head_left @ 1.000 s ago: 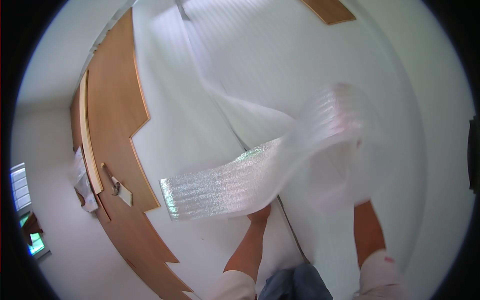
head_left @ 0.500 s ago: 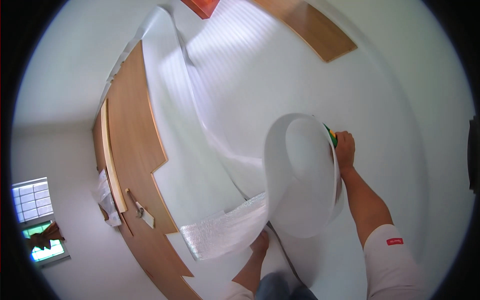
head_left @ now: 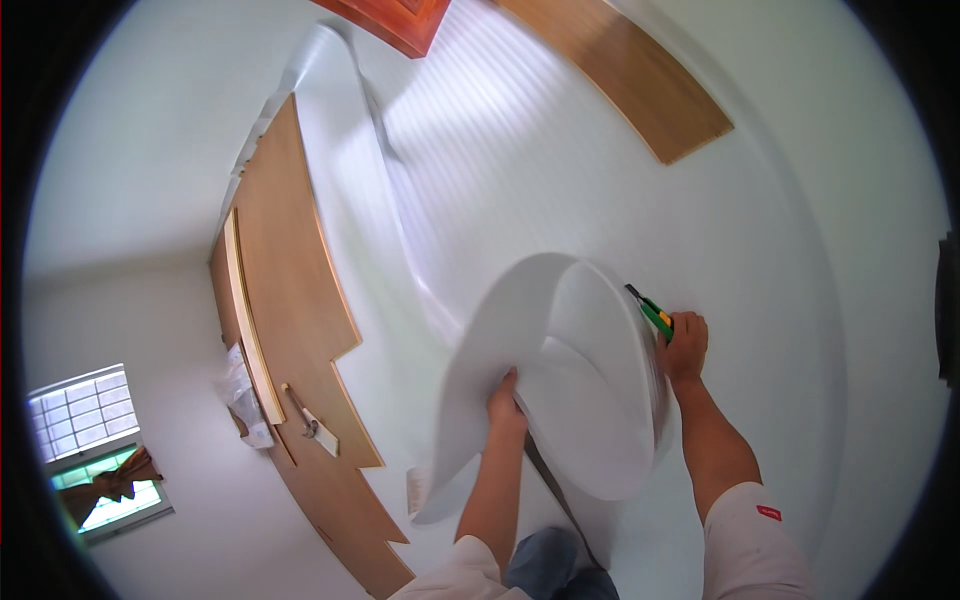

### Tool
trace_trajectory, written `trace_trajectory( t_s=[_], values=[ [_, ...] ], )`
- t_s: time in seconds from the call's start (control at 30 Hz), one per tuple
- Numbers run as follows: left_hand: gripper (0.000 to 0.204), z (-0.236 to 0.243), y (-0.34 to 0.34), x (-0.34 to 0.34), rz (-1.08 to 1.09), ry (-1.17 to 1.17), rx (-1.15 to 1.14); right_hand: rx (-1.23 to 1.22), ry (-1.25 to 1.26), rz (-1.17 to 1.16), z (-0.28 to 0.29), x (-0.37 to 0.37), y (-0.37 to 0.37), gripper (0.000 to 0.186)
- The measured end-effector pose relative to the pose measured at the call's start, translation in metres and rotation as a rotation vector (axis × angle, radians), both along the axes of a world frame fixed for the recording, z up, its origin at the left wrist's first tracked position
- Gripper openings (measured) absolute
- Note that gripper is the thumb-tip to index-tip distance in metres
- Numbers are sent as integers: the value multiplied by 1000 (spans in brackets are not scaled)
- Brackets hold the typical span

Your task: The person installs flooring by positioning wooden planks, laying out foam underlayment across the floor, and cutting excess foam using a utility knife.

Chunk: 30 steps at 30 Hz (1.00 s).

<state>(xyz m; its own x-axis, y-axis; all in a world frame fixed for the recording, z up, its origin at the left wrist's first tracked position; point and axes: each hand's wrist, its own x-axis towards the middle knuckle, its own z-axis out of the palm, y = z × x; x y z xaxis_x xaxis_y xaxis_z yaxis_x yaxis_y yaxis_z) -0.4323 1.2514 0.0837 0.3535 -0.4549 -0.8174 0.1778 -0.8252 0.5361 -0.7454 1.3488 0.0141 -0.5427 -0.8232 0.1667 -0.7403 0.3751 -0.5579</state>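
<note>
Holding a curled white foam underlay sheet (head_left: pixel 590 400), item one occupies the middle of the head view, arched up off the floor in a broad loop with its free end drooping toward the lower left. Left hand (head_left: pixel 506 402): grip closed on the sheet's inner edge, fingers pressed into the foam, forearm rising from the lower edge in a white sleeve. Right hand (head_left: pixel 684 345): grip wrapped tight around a green and yellow utility knife (head_left: pixel 652 312), whose tip lies against the outer rim of the curl; whether a blade is extended cannot be told. Item two, underlay already laid (head_left: pixel 520 150): white ribbed foam covering most of the floor, with a second strip (head_left: pixel 345 140) running up toward the top, rippled and lifted at its far end. Item three, wood laminate flooring (head_left: pixel 290 330): staggered boards along the left side, ending in stepped edges beside the foam. A loose narrow board (head_left: pixel 250 320) lies on top of it, and near it a small metal tool (head_left: pixel 305 420) and a crumpled clear plastic wrap (head_left: pixel 240 390). Item four, a separate laminate plank (head_left: pixel 640 85) lying on the foam at upper right, well apart from the hands. Item five, a reddish wooden piece (head_left: pixel 395 18) at the top edge. Item six, a window (head_left: pixel 90 450) at lower left. Blue trousers (head_left: pixel 550 565) show at the bottom between the arms.
</note>
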Motion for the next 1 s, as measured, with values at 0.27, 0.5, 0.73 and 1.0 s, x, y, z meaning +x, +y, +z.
trace_trajectory(
  t_s=[0.27, 0.5, 0.73, 1.0],
  values=[
    [29, 193, -245, 149, -493, -517, -764, -11, 82, 12, -9, -14, 12, 31],
    [36, 537, -421, 289, -579, -1280, -1042, 58, -2, 20, -7, -4, 5, 33],
    [43, 413, -400, 316, -737, -1557, -807, 78, 19, -14, -6, -6, 8, 31],
    [52, 108, -322, 172, -1127, -1160, -639, 9, 29, -24, -10, 1, -2, 26]
  ],
)
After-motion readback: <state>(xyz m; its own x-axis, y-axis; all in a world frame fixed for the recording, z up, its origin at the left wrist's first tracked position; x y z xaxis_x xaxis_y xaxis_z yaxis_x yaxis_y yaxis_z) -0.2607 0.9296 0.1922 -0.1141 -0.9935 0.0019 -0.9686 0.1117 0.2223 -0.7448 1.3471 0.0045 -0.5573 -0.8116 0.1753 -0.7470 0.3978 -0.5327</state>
